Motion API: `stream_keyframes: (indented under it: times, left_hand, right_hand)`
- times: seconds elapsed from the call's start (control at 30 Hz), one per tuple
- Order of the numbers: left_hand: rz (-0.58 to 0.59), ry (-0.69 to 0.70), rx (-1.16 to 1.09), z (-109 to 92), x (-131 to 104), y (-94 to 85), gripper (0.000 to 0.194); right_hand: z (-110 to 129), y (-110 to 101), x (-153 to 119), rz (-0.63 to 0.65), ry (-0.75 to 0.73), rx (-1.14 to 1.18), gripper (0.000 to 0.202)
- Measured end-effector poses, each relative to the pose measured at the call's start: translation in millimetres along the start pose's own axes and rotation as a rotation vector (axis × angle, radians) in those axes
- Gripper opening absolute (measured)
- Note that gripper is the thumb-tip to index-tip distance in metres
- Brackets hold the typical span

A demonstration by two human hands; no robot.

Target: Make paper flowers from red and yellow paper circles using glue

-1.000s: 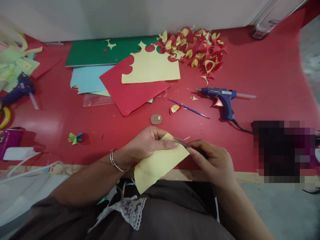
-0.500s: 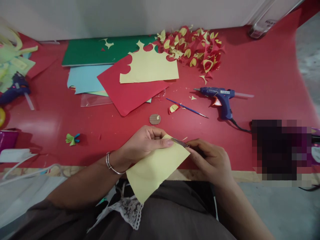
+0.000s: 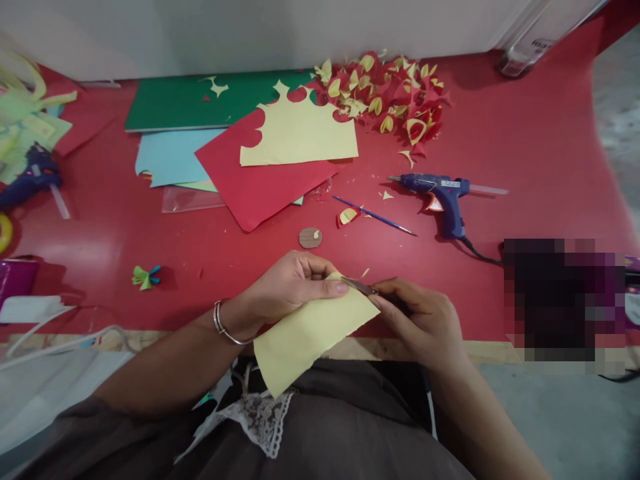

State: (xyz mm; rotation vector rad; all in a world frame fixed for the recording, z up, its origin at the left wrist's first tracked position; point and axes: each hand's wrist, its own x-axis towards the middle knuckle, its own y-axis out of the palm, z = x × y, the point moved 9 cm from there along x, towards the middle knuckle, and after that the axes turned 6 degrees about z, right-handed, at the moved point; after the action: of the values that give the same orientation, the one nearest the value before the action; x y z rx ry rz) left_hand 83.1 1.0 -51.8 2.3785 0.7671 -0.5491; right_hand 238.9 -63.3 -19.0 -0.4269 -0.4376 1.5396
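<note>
My left hand (image 3: 305, 287) pinches a sheet of pale yellow paper (image 3: 310, 340) near its upper edge, thumb on top. The sheet hangs slanted over the table's front edge, above my lap. My right hand (image 3: 420, 320) is closed around small scissors (image 3: 359, 285), whose handles are mostly hidden by the fingers. The blades lie at the paper's upper right edge, close to my left thumb. A thin curl of paper (image 3: 365, 274) sticks up beside the blades. Just beyond my hands, a small brown oval piece (image 3: 310, 238) lies on the red table (image 3: 240, 267).
A blue glue gun (image 3: 440, 193) lies at right, another glue gun (image 3: 35, 175) at far left. A thin blue brush (image 3: 375, 215) lies ahead. Behind are a cut yellow sheet (image 3: 305, 137), red paper (image 3: 245, 180) and a heap of red and yellow paper pieces (image 3: 385, 93).
The thin paper strip by the scissors has lifted and curled more. The yellow sheet's lower corner has risen slightly. Both hands stay in nearly the same place.
</note>
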Motion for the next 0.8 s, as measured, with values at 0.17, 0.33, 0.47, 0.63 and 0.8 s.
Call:
stream_keyframes:
  times: [0.17, 0.33, 0.47, 0.63, 0.8]
  left_hand:
    - [-0.014, -0.016, 0.017, -0.3, -1.1, -0.1, 0.036]
    - [0.020, -0.014, 0.035, -2.9, -1.5, 2.6, 0.033]
    - [0.047, -0.025, 0.024, -1.5, -1.2, 3.9, 0.032]
    - [0.046, -0.016, 0.017, 0.3, -0.7, 2.7, 0.035]
    - [0.049, -0.031, 0.012, 1.8, -0.4, 2.6, 0.036]
  right_hand:
    - [0.2, -0.3, 0.1, 0.003, -0.008, -0.014, 0.033]
    - [0.4, 0.0, 0.2, 0.001, 0.000, -0.009, 0.033]
    - [0.0, 0.8, -0.4, 0.002, -0.001, -0.016, 0.034]
    - [2.1, 0.0, -0.1, -0.004, -0.027, -0.015, 0.032]
    - [0.6, 0.9, -0.3, 0.005, -0.015, -0.004, 0.035]
